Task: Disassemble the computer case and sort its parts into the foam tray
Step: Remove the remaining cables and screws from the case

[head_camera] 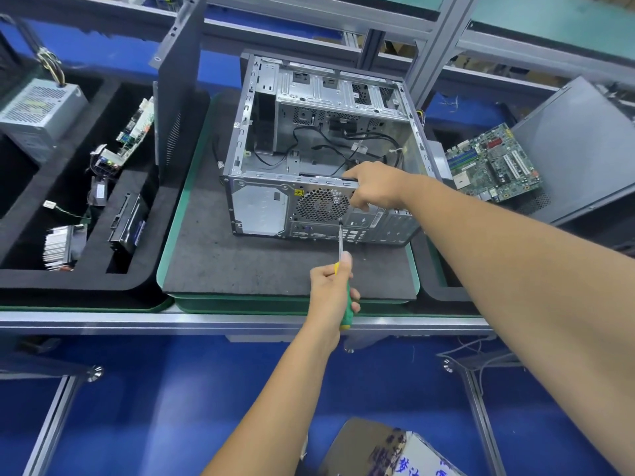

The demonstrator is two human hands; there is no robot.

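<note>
My left hand (331, 286) clamps screwdriver (343, 269), tip at fan grille (322, 205) screw; right hand (372, 185) grips computer case (319, 149) rim. Risk: tip slips, strips screw.

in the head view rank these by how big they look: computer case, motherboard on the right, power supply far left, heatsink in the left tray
1. computer case
2. motherboard and power supply: look about alike, so unranked
3. heatsink

Place: an electronics workshop line is showing here.
Signs: aluminium frame bench (240, 319), foam tray (68, 280) holding parts, loose circuit board (494, 164).
</note>
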